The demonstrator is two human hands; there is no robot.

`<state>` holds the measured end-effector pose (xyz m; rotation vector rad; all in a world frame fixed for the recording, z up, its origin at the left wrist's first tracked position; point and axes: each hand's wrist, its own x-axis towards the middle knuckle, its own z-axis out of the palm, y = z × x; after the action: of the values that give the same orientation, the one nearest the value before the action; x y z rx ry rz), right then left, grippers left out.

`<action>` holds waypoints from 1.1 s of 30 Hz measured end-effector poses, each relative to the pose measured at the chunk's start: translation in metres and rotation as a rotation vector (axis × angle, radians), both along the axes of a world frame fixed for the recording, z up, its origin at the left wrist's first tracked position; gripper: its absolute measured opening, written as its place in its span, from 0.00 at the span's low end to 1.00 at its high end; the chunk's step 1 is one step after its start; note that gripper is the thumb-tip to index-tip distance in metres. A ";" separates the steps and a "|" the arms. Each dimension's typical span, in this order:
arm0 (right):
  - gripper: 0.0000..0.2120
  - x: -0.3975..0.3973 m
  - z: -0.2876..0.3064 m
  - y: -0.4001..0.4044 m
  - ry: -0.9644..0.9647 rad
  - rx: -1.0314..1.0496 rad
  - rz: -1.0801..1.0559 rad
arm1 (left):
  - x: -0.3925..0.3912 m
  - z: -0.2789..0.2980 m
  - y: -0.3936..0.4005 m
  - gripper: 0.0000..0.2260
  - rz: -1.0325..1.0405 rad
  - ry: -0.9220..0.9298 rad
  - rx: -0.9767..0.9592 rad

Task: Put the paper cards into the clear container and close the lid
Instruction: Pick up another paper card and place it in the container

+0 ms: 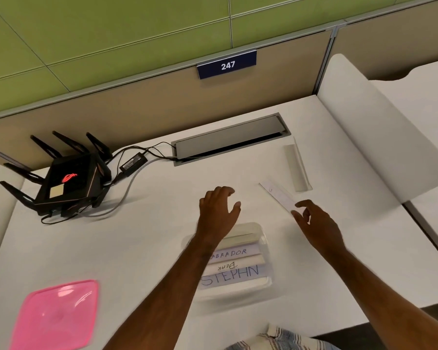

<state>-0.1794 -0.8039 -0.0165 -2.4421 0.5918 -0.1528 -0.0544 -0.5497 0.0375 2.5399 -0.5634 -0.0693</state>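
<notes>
Wide white worktop point(162, 248), closed at the back by a beige partition panel point(111, 104) with a dark blue number plate point(226, 64) reading 247. At the right, a curved white side divider point(372, 127). Set into the worktop near the back, a long grey cable hatch point(228, 140), its flap raised a little. At the left, a black router with several antennas point(66, 180), a red logo glowing on top, cables running from it toward the hatch past a small black power adapter point(133, 161).

In the near left corner, flat on the worktop, a pink translucent square lid point(56, 314), well apart from its box. Near the front centre, a clear plastic container point(235, 261), uncovered, with several folded white paper cards point(234, 263) inside, lying side by side; readable on them: "ABRADOR", "BEAR" upside down, "STEPHN". Partly covered by the left forearm.

Left hand point(219, 210) above the worktop just behind the container, fingers spread and loosely curled, holding nothing. Right hand point(314, 221) to the right, partly open, thumb and forefinger at the near end of a flat white paper strip point(276, 194); real grip or only touch, cannot tell. Behind the strip, a folded white tent card point(297, 165), lying alone on the worktop.
</notes>
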 end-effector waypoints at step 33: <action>0.10 -0.001 -0.043 -0.037 0.158 0.072 0.053 | 0.068 -0.052 -0.119 0.34 -0.148 0.509 0.083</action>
<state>-0.1804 -0.8407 -0.0597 -2.4122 0.5894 0.0826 0.0137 -0.6684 -0.0145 2.4166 -0.5451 -0.7802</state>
